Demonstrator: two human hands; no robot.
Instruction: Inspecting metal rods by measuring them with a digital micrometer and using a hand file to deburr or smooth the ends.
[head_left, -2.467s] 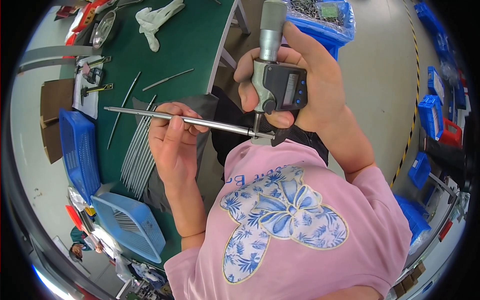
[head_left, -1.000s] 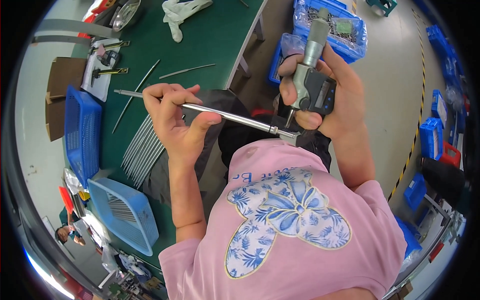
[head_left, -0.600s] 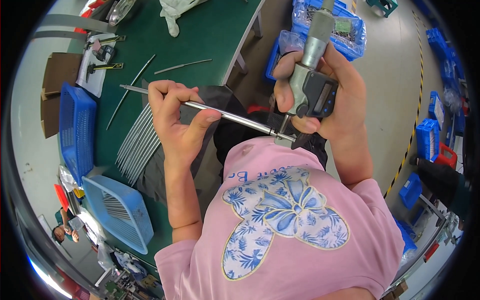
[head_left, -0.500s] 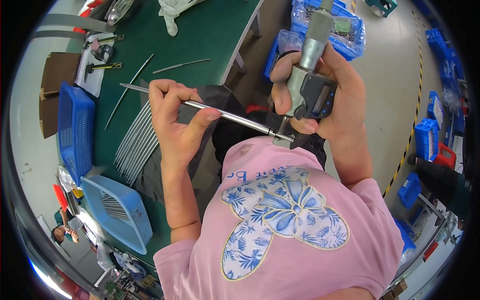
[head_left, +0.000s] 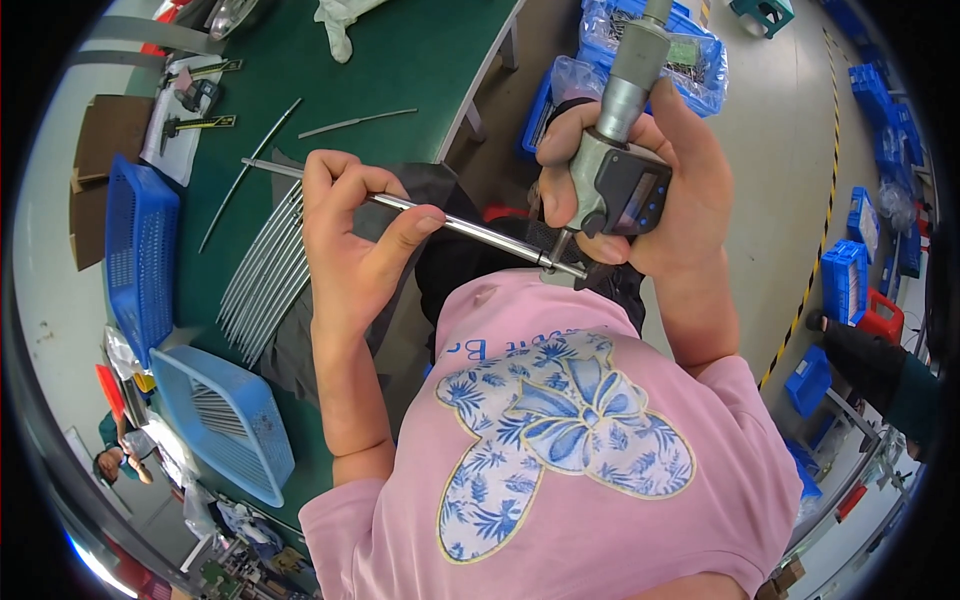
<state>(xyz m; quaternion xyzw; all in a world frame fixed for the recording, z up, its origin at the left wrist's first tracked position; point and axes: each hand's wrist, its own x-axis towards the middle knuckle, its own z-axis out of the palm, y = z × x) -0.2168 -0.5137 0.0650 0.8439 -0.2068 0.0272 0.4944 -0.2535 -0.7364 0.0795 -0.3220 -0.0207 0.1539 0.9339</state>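
Observation:
My left hand (head_left: 352,225) is closed around a slim shiny metal rod (head_left: 470,228), with the thumb along its top. The rod slants down to the right, and its stepped end reaches the measuring jaws of a digital micrometer. My right hand (head_left: 690,190) grips this micrometer (head_left: 625,180), which has a silver barrel and a dark display housing. Its spindle tip is at the rod's end; whether it touches is too small to tell. Part of the micrometer's frame is hidden by my fingers. Several similar rods (head_left: 262,275) lie side by side on the green table (head_left: 420,50).
Two blue baskets stand at the left: an upright mesh one (head_left: 143,255) and a lighter one (head_left: 270,440) with rods inside. Calipers (head_left: 200,123), a loose rod (head_left: 250,175) and a white glove (head_left: 338,30) lie on the table. Blue bins (head_left: 700,70) sit beyond my right hand.
The micrometer has turned slightly relative to the rod, and its dark lower end near the rod's tip shows less. Both hands keep their grips. The whole view has shifted a little.

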